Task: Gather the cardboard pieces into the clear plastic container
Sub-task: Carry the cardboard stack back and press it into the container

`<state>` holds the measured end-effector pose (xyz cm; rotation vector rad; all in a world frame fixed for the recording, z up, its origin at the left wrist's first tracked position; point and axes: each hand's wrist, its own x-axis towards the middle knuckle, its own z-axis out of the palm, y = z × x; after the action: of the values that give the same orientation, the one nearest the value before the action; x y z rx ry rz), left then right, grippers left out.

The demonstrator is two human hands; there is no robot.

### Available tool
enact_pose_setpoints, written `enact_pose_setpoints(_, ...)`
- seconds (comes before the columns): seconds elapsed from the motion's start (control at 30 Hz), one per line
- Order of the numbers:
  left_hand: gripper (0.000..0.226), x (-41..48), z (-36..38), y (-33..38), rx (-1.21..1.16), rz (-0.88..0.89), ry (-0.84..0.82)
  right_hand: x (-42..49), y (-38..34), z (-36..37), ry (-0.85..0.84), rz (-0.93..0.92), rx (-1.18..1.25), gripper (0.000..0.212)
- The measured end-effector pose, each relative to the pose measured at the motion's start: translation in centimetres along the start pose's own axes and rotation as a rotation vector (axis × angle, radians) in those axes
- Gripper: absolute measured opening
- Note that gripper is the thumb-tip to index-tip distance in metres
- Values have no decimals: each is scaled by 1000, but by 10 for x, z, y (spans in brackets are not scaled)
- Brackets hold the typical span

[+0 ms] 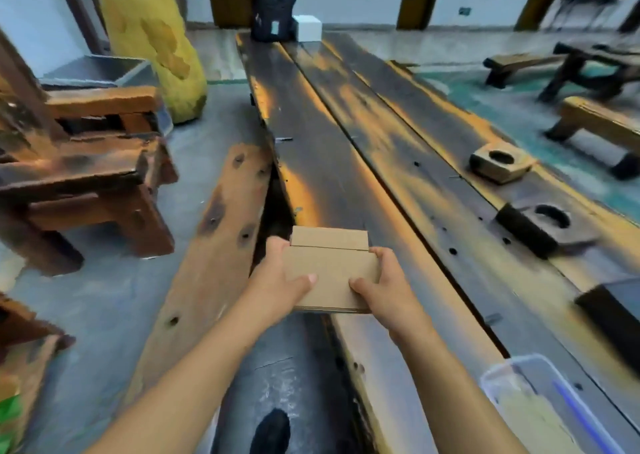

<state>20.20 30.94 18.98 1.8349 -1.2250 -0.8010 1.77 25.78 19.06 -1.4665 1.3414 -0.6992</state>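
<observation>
Both hands are clamped on a flat stack of cardboard (pixel 330 273) at centre frame, the left hand (pixel 280 280) wrapping its left edge with the thumb on top, the right hand (pixel 388 289) pinching the right edge the same way. Gripped from both sides like that, the loose pieces look squared up and kept from sliding apart, I'd say. The stack hovers over the long dark plank table (pixel 381 149). The container (pixel 540 405) sits at lower right, on the table's near end, with something tan already inside. Between stack and container the planks look bare. Two wooden blocks (pixel 500 166) with round holes lie further right, well clear. A bench (pixel 86 176) stands at left
</observation>
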Motion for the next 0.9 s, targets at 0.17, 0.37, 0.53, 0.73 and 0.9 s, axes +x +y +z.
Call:
enact_pose_setpoints(0.17, 52, 52, 47, 21, 110, 116, -239, 5, 18, -35, 212, 149, -44, 44)
enact_pose_setpoints(0.37, 48, 88, 103, 41, 169, 253, -547, -12, 29, -61, 484, 350, -68, 58)
enact_pose_setpoints(0.53, 51, 77, 159, 69, 186, 388, -757, -49, 54, -84, 693, 533, -36, 48)
enact_pose_setpoints(0.73, 55, 39, 229, 95, 223, 443, -959, -95, 97, -120, 854, 663, 7, 44)
enact_pose_setpoints(0.9, 59, 9, 294, 103, 274, 432, -987, -116, 139, -159, 880, 699, 12, 45)
